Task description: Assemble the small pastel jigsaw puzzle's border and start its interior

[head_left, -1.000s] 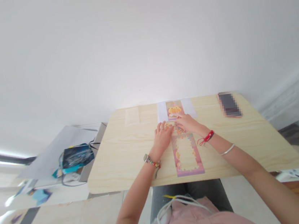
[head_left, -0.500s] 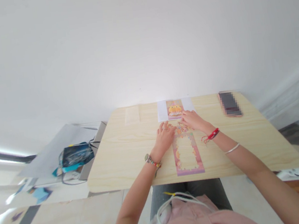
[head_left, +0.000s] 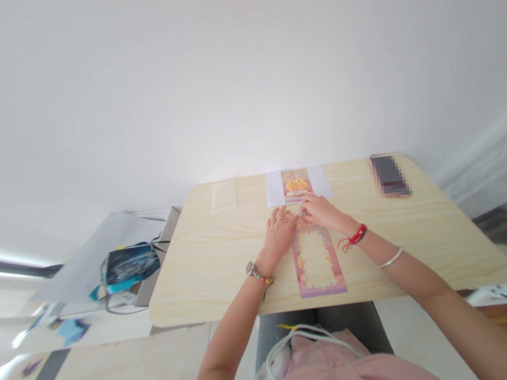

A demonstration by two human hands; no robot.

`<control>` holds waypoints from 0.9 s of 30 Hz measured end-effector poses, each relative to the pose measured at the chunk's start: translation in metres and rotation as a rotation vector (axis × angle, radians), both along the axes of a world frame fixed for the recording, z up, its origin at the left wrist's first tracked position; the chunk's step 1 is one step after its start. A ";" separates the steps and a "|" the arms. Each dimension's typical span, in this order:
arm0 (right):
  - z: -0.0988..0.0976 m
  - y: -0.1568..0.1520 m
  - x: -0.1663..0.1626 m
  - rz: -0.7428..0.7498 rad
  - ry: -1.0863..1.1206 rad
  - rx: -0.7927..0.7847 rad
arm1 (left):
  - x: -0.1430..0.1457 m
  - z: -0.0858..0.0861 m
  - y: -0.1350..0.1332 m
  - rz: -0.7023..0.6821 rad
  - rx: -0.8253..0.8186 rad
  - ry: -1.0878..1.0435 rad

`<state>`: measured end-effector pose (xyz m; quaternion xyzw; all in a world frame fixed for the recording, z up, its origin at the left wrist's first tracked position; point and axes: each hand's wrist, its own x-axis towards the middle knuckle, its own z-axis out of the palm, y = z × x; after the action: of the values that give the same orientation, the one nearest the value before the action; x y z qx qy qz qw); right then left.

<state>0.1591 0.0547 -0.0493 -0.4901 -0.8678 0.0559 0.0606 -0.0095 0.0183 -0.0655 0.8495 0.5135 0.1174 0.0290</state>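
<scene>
A pile of small jigsaw puzzle pieces [head_left: 302,221] lies mid-table, largely covered by my hands. My left hand [head_left: 280,230] rests at its left side, fingers loosely spread and touching the pieces. From the right, my right hand [head_left: 321,211] reaches in with its fingers bent together and their tips down among the pieces; whatever they pinch is hidden. Just nearer to me lies a pink puzzle border [head_left: 324,291], a rectangular frame with the bare table showing inside it. Beyond the pile, a picture sheet [head_left: 297,186] with a yellow cartoon figure lies flat.
A phone [head_left: 390,176] lies at the table's back right. At the back left is a thin clear sheet [head_left: 223,195]. The white wall stands behind the wooden table [head_left: 208,269]. Left of it, a dark bag [head_left: 131,264] sits among other items.
My right hand has moved left and slightly towards me, further over the pile, so fewer pieces show. My left hand has hardly moved, and the border and sheet stay put.
</scene>
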 end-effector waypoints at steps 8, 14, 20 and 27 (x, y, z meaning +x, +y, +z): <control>-0.001 0.007 0.000 -0.023 0.021 -0.081 | 0.000 -0.002 0.000 0.001 0.019 -0.021; 0.005 0.007 0.000 -0.062 0.108 -0.036 | -0.001 -0.003 0.010 0.073 0.087 -0.203; 0.025 -0.013 0.000 0.089 0.102 0.194 | 0.001 0.010 0.023 0.095 -0.082 -0.598; 0.046 -0.035 -0.003 0.147 0.045 0.340 | 0.001 0.022 0.014 0.122 -0.276 -0.791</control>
<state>0.1561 0.0196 -0.0029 -0.4066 -0.8967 -0.0764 0.1578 -0.0086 0.0327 -0.0430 0.6954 0.5230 0.3657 0.3304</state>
